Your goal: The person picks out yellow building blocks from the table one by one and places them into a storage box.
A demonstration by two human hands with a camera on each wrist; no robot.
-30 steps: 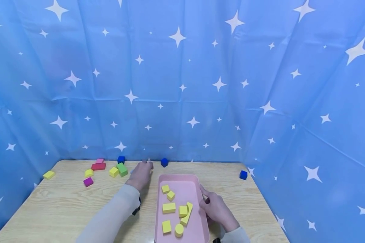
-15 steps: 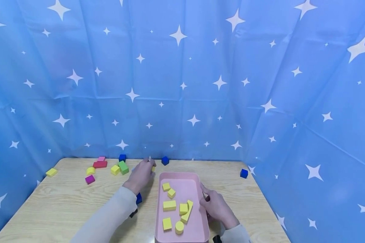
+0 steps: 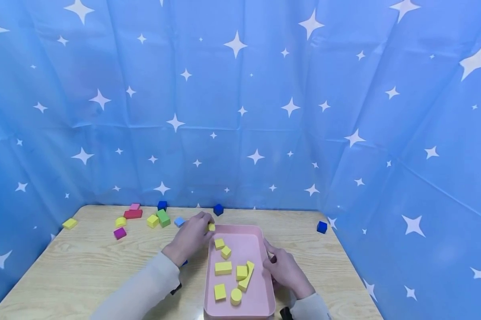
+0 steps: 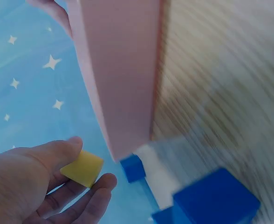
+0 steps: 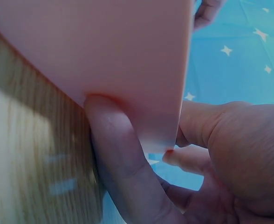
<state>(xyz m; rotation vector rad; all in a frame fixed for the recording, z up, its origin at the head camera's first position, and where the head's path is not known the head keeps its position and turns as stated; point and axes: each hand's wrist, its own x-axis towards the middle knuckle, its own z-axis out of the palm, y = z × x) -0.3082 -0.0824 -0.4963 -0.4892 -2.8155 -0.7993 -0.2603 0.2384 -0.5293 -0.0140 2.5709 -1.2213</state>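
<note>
My left hand (image 3: 190, 238) pinches a small yellow block (image 4: 84, 169) between thumb and fingers, close to the far left corner of the pink tray (image 3: 244, 244). Inside the tray lie several yellow blocks: cubes, an oblong block (image 3: 223, 268), a cylinder (image 3: 236, 296) and an arch-like piece (image 3: 246, 276) leaning against a cube (image 3: 242, 272). My right hand (image 3: 286, 272) grips the tray's right side. In the right wrist view, one finger (image 5: 116, 135) presses the outer wall while other fingers reach round the edge.
Left on the table lie yellow blocks (image 3: 153, 221), a green block (image 3: 163, 218), a red block (image 3: 133, 214), a magenta block (image 3: 120, 233) and a light blue block (image 3: 179, 222). Dark blue cubes stand at the back (image 3: 218, 210), far right (image 3: 322, 227) and beside my left wrist (image 4: 216, 198).
My left hand has picked up the yellow block from the table left of the tray and moved right to the tray's far left corner. The right hand stays on the tray.
</note>
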